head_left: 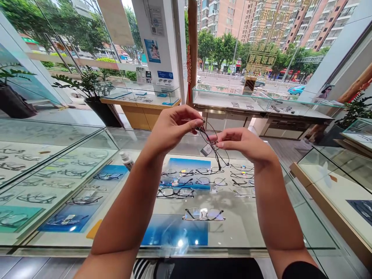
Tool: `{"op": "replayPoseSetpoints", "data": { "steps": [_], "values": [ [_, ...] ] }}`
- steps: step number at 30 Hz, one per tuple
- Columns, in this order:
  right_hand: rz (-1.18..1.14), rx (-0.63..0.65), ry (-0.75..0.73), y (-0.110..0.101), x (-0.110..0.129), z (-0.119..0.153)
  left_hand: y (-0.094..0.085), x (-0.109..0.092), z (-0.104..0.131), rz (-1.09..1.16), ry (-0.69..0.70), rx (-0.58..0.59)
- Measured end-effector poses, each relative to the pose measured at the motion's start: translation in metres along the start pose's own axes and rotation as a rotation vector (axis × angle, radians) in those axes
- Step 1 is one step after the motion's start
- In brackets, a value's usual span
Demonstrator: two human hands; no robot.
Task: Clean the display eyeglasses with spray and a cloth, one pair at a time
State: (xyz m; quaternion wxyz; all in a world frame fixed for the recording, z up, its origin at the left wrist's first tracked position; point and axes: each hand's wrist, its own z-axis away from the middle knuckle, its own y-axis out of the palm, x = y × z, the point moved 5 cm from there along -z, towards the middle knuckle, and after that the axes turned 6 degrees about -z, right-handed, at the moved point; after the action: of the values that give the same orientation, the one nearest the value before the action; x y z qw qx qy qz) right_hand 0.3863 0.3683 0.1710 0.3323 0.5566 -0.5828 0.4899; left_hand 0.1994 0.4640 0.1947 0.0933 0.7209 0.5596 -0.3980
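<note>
Above the glass display case (pixel 247 240) I hold a pair of thin dark-rimmed eyeglasses (pixel 215 153) tilted steeply, with a small tag hanging beside the frame. My left hand (pixel 178 126) pinches the upper end near a hinge, thumb against fingers. Lower on the frame, my right hand (pixel 242 142) has thumb and fingertips closed around the middle, near the bridge. A temple arm points down toward the case. Below lie several rows of eyeglasses, among them a black-framed pair (pixel 176 192) and, nearer me, a rimless-looking pair (pixel 204 214).
A white bottle (pixel 126 159) stands beyond my left forearm. Blue sheets (pixel 174 228) lie under some of the glasses. More glass cases stand left, at right (pixel 328 186) and along the windows. A potted plant (pixel 101 110) is at the back left.
</note>
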Motion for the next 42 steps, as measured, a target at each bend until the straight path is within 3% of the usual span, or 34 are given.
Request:
{"op": "replayPoseSetpoints", "data": {
  "steps": [6, 10, 13, 16, 19, 27, 31, 34, 36, 39, 42],
  "values": [
    [-0.052, -0.021, 0.010, -0.001, -0.003, -0.001, 0.004, 0.014, -0.003, 0.059, -0.066, -0.030],
    [0.022, -0.296, -0.100, -0.011, -0.003, -0.002, 0.007, 0.019, -0.001, 0.030, -0.166, -0.099],
    [0.150, -0.497, -0.186, -0.012, 0.000, 0.000, 0.025, 0.017, 0.004, 0.000, -0.255, 0.030],
    [0.319, -0.597, -0.242, -0.002, 0.006, 0.004, 0.043, 0.013, 0.011, -0.011, -0.269, 0.107],
    [0.485, -0.654, -0.306, 0.009, 0.012, 0.007, 0.050, 0.015, 0.013, 0.015, -0.276, 0.060],
    [0.687, -0.590, -0.311, 0.028, 0.013, 0.005, 0.050, 0.025, 0.010, 0.119, -0.297, -0.035],
    [0.738, -0.616, -0.285, 0.029, 0.022, 0.012, 0.043, 0.016, 0.010, -0.082, -0.245, -0.001],
    [0.791, -0.704, -0.323, 0.031, 0.034, 0.023, 0.042, 0.005, 0.013, -0.361, -0.210, 0.122],
    [0.796, -0.693, -0.365, 0.040, 0.043, 0.032, 0.046, -0.002, 0.015, -0.528, -0.185, 0.225],
    [0.773, -0.521, -0.426, 0.069, 0.054, 0.046, 0.060, -0.002, 0.023, -0.733, -0.164, 0.419],
    [0.736, -0.214, -0.491, 0.121, 0.065, 0.064, 0.079, 0.007, 0.038, -0.871, -0.162, 0.617]
  ]
}}
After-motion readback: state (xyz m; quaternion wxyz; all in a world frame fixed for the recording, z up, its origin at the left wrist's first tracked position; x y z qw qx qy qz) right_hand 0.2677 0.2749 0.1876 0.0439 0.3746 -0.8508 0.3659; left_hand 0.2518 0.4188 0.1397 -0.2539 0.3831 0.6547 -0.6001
